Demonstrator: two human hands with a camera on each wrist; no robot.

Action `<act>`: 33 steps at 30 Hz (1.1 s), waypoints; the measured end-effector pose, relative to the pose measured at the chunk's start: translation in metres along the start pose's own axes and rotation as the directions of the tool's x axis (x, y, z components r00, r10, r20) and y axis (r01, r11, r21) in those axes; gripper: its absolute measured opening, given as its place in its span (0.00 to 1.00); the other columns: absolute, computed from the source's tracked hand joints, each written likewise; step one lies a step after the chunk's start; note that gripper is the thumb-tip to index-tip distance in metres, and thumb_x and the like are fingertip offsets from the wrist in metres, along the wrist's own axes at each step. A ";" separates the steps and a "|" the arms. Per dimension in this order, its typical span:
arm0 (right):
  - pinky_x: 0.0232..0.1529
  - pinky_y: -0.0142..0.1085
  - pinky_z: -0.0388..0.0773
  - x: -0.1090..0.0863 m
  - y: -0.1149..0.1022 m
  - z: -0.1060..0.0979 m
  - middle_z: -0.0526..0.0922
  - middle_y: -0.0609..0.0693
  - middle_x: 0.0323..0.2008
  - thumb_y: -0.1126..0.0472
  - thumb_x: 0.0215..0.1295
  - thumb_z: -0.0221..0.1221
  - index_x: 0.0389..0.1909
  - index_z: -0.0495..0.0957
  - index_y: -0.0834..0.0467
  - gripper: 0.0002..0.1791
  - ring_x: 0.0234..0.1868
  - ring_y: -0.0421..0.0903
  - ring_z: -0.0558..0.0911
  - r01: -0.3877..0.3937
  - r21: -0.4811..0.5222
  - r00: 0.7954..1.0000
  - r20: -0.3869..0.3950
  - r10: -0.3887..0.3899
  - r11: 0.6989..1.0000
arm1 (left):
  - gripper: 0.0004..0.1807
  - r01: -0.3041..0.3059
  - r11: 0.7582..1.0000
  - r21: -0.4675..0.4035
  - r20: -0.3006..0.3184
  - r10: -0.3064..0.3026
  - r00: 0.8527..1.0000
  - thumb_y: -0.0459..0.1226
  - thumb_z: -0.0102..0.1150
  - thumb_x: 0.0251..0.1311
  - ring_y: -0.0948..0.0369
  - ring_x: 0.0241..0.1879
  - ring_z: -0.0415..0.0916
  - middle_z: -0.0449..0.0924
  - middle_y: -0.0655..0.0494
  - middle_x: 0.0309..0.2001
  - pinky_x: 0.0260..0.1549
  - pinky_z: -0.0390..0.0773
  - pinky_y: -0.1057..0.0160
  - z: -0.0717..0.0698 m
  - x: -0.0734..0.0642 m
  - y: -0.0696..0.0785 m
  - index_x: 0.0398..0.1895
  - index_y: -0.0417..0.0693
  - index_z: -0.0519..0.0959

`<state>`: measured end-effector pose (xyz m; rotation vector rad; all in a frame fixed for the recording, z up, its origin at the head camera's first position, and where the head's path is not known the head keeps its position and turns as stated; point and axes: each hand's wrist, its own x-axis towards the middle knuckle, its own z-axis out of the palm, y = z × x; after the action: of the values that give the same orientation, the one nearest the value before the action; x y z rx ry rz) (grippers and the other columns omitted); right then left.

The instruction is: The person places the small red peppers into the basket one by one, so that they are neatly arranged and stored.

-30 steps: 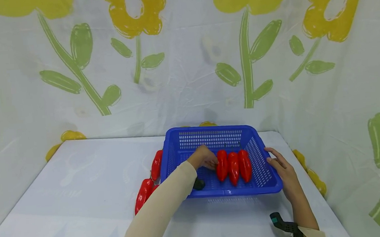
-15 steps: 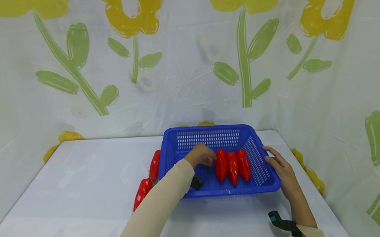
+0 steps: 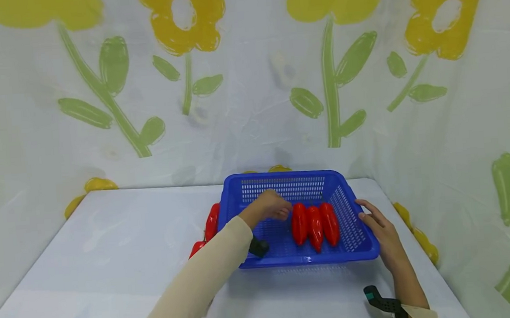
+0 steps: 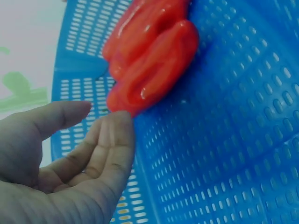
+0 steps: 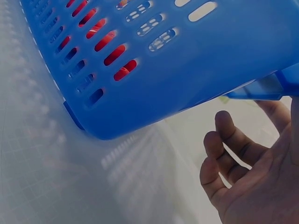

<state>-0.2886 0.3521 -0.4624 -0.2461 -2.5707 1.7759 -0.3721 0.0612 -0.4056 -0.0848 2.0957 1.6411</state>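
Note:
Three glossy red peppers (image 3: 315, 228) lie side by side in a blue perforated plastic basket (image 3: 308, 260). My left hand (image 3: 271, 205) is inside the basket, just left of the leftmost pepper. In the left wrist view the left thumb stands apart from the fingers (image 4: 122, 140). Nothing lies between them, and the fingertips are close to one pepper's end (image 4: 152, 70); I cannot tell if they touch. At the basket's right rim, my right hand (image 3: 384, 236) holds the edge with thumb and index finger. In the right wrist view its other fingers (image 5: 224, 154) hang loosely bent below the rim.
More red peppers (image 3: 212, 222) lie on the white table (image 3: 122, 239) left of the basket, partly hidden by my left sleeve (image 3: 197, 283). A flower-printed sheet (image 3: 250, 104) hangs behind the table. Black wrist cameras (image 3: 378, 300) sit on both wrists.
The left hand has lifted slightly and drawn away from the leftmost pepper, which it touched a second ago. The peppers keep their row, and the right hand stays at the rim.

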 end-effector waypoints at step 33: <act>0.42 0.36 0.85 -0.004 -0.003 -0.001 0.69 0.61 0.65 0.36 0.74 0.47 0.76 0.58 0.36 0.32 0.48 0.47 0.81 0.020 0.021 1.000 0.015 -0.020 1.000 | 0.12 -0.215 0.972 -0.098 0.067 0.222 0.973 0.29 0.59 0.67 0.50 0.42 0.83 0.80 0.35 0.48 0.54 0.80 0.49 -0.072 -0.047 0.003 0.48 0.26 0.79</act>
<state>-0.2848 0.3513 -0.4593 -0.2067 -2.5544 1.8033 -0.3547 -0.0161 -0.3715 0.1843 2.0314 1.8353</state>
